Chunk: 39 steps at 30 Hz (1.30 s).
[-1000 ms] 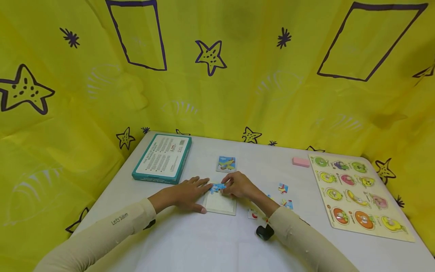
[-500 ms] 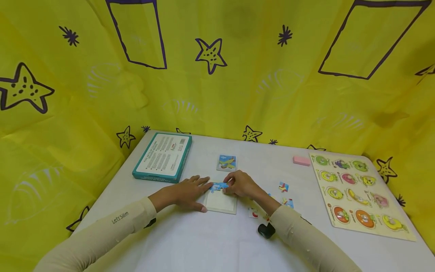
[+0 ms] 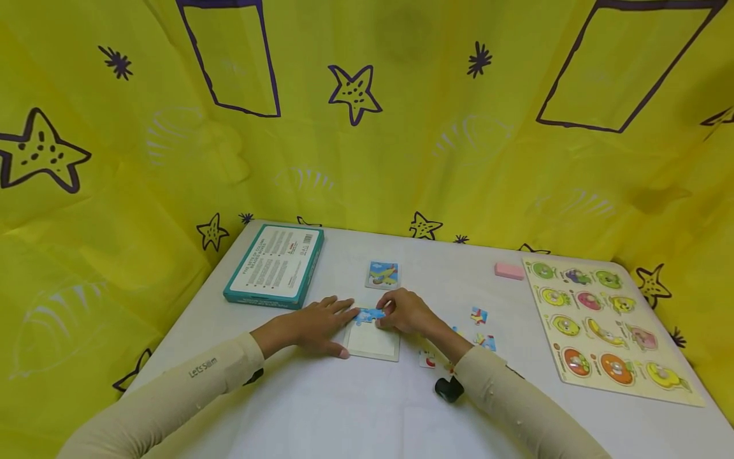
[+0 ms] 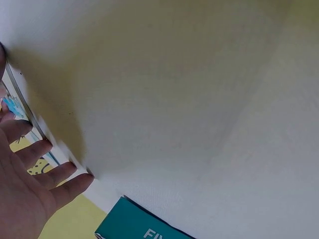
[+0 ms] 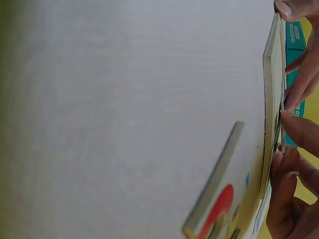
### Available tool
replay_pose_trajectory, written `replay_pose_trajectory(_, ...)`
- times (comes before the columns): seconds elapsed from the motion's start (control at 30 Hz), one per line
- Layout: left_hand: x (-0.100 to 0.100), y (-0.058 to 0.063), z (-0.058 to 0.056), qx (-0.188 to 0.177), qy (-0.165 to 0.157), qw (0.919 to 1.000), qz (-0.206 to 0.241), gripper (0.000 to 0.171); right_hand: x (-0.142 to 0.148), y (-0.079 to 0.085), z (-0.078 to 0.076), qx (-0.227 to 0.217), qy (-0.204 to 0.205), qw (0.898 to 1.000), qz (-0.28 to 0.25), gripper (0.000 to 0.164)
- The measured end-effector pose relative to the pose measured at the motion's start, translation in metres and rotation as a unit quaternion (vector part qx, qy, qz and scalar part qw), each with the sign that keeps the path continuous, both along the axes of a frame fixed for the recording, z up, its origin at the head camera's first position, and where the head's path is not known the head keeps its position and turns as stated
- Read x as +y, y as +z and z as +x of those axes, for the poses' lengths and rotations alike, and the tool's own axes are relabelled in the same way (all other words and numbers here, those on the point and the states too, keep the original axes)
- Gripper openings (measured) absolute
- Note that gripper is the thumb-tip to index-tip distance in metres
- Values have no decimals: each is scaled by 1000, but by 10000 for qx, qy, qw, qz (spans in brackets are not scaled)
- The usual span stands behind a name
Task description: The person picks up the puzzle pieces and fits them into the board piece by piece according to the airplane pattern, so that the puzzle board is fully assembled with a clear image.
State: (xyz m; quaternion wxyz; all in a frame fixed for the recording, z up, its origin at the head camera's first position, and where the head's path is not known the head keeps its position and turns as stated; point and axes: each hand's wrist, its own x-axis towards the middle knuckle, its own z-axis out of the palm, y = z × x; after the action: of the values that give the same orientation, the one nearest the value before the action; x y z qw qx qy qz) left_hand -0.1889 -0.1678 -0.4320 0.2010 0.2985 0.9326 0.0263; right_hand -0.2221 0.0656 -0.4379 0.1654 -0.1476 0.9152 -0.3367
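Note:
A pale square puzzle tray (image 3: 374,342) lies on the table between my hands. Along its far edge lies a blue puzzle piece (image 3: 369,315), perhaps more than one joined. My right hand (image 3: 408,311) pinches the right end of the piece between thumb and finger. My left hand (image 3: 318,325) is spread at the tray's left edge, its fingertips beside or on the piece and its thumb near the front corner. In the right wrist view the tray (image 5: 271,74) appears edge-on, with the right hand (image 5: 294,184) at its rim. The left wrist view shows the left hand's fingers (image 4: 65,174) extended.
Beyond the tray lies an airplane puzzle (image 3: 383,274). Loose puzzle pieces (image 3: 479,315) are scattered near the right forearm. A teal box (image 3: 275,264) is at back left. To the right are a pink block (image 3: 508,271) and a fruit board (image 3: 608,328).
The blue piece has shifted slightly right and looks more level along the tray's far edge. Both hands remain almost in place, the right still pinching it.

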Motion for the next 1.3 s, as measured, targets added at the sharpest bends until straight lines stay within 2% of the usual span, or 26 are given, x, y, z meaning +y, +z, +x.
replay_pose_trajectory(0.17, 0, 1, 0, 21, 15, 10000, -20, 93, 0, 0, 0, 41, 50, 10000, 22, 25)
replay_pose_trajectory(0.4, 1, 2, 1, -5, -17, 10000, 41, 93, 2, 2, 0, -129, -53, 9999, -21, 31)
replay_pose_trajectory(0.67, 5, 5, 1, -57, -27, 10000, -20, 93, 10, 4, 1, -432, -132, 9980, -435, 33)
replay_pose_trajectory(0.87, 9, 4, 3, -122, -11, 9999, 4, 93, 20, 0, -1, -501, 118, 9953, -822, 37)
replay_pose_trajectory(1.03, 11, 0, 2, -42, -168, 9998, -19, 94, 31, -2, 0, -438, 378, 9938, -945, 40)
replay_pose_trajectory(1.3, 17, -4, 1, -47, -297, 9995, 85, 94, 47, -5, 2, -358, 483, 9916, -1148, 41)
